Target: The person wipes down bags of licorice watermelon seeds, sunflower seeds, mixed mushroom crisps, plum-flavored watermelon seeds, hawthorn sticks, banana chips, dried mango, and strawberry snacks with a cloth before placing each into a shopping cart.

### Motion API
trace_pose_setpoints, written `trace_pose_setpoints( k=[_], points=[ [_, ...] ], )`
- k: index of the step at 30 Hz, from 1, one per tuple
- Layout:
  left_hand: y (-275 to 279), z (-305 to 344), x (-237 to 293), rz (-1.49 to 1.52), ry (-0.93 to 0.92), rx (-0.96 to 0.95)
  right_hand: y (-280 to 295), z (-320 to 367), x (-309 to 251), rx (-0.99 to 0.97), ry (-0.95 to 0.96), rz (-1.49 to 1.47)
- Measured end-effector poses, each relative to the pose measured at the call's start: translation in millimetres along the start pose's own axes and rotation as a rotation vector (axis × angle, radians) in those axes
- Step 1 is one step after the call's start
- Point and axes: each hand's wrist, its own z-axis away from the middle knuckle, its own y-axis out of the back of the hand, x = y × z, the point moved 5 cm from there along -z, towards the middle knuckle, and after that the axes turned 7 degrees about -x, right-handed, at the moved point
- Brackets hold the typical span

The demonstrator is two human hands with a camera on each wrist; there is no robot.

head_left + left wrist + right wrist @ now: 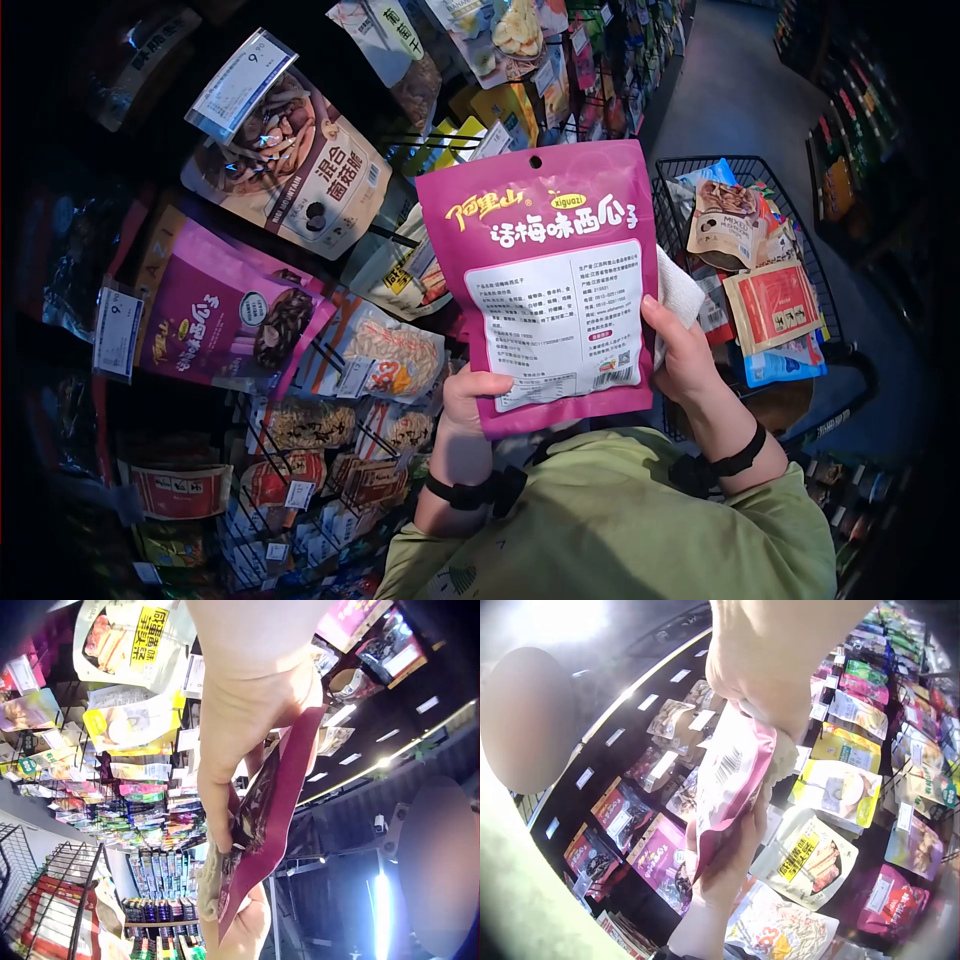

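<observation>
I am holding a magenta snack pouch (pixel 545 285) upright beside the shopping cart (pixel 745 159), left hand (pixel 468 392) and right hand (pixel 685 355) each closing a grip on a lower edge, printed label facing me, seemingly for reading.

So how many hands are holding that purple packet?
2: the left hand pinches the bottom left corner of the purple packet; the right hand grips its right edge.

A: What's on the rack, L side?
B: Hanging snack bags. Beige nut bag (pixel 300 165) up top, purple bag (pixel 225 315) below it, white price tag (pixel 117 332) just L of that.
A: And R side?
B: Black wire cart (pixel 760 160) w/ a brown pack (pixel 722 222) and a red pack (pixel 772 305) inside. Grey aisle floor (pixel 740 90) beyond.
</observation>
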Motion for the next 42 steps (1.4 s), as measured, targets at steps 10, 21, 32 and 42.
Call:
trace_pose_setpoints(
  k=[10,21,32,42],
  points=[
    [-2,1,8,-0.162,-0.084,0.018,7,-4,4,0.123,0.025,0.027],
    [-8,-2,19,-0.473,-0.240,0.101,13,-6,8,0.199,-0.002,-0.100],
    [-62,-21,4,-1.699,-0.475,0.085,-33,5,-1,0.047,0.280,0.468],
    [-31,-14,-4,-0.003,-0.223,-0.127,-63,12,-11,-0.204,0.389,1.828]
  ],
)
